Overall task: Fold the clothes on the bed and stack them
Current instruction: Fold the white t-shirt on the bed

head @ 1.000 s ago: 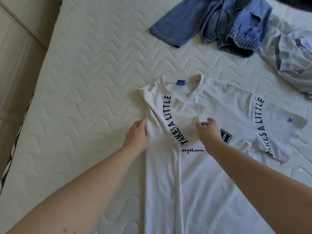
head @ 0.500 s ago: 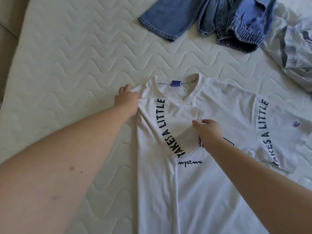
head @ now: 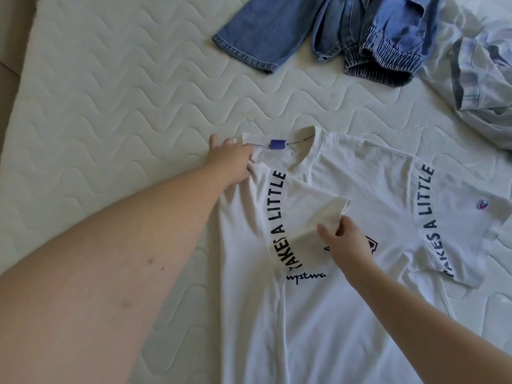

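Note:
A white T-shirt (head: 360, 195) with black lettering lies face up on the mattress, collar away from me. Its left side and sleeve are folded inward over the chest. My left hand (head: 230, 159) grips the folded shoulder edge beside the collar. My right hand (head: 342, 242) pinches the hem of the folded-in sleeve over the chest print. The right sleeve is spread out flat.
Blue jeans (head: 332, 31) lie crumpled at the far side of the quilted mattress (head: 110, 106). A pale striped shirt (head: 482, 67) is bunched at the far right. The mattress's left edge runs near the floor (head: 11, 37).
My left hand moved from the shirt's side edge up to the shoulder by the collar. My right hand stayed on the sleeve hem and lifted it slightly.

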`<control>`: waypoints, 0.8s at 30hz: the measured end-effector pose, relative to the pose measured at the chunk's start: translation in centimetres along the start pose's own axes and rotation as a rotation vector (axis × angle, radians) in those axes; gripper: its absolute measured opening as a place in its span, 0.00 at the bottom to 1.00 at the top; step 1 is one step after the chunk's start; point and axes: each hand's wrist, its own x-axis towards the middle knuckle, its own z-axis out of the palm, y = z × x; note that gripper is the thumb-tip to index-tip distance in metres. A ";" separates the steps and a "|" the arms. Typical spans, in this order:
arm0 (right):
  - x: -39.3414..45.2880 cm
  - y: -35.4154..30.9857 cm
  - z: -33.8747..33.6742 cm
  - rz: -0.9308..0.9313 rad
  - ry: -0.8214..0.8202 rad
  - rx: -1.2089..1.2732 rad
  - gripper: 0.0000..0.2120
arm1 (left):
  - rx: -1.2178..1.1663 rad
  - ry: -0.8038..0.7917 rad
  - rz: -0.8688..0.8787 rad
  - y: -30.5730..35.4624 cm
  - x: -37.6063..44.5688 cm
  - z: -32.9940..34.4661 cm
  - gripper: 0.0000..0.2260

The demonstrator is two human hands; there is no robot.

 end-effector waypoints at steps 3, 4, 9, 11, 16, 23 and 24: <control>0.2 0.2 -0.3 -0.005 -0.092 -0.032 0.15 | 0.088 -0.137 -0.077 -0.7 0.7 -0.5 0.13; 0.2 0.2 -0.4 -0.014 -0.130 -0.046 0.16 | 0.093 -0.175 -0.105 -0.9 1.0 -0.7 0.12; 0.2 0.4 -0.6 -0.083 -0.242 -0.194 0.15 | 0.135 -0.183 -0.206 -2.2 1.8 -1.3 0.12; 0.4 0.5 -0.9 -0.091 -0.204 -0.188 0.14 | 0.074 -0.104 -0.229 -2.5 1.9 -1.1 0.12; 0.3 0.7 -1.2 -0.057 -0.155 -0.052 0.11 | -0.082 0.146 -0.171 -1.7 1.1 0.5 0.12; -0.7 1.2 -1.2 -0.104 -0.198 -0.031 0.11 | -0.445 0.295 -0.334 -1.9 -1.0 2.9 0.23; -1.0 1.2 -1.2 -0.124 -0.211 -0.012 0.12 | -0.547 0.296 -0.405 -2.0 -1.2 3.2 0.26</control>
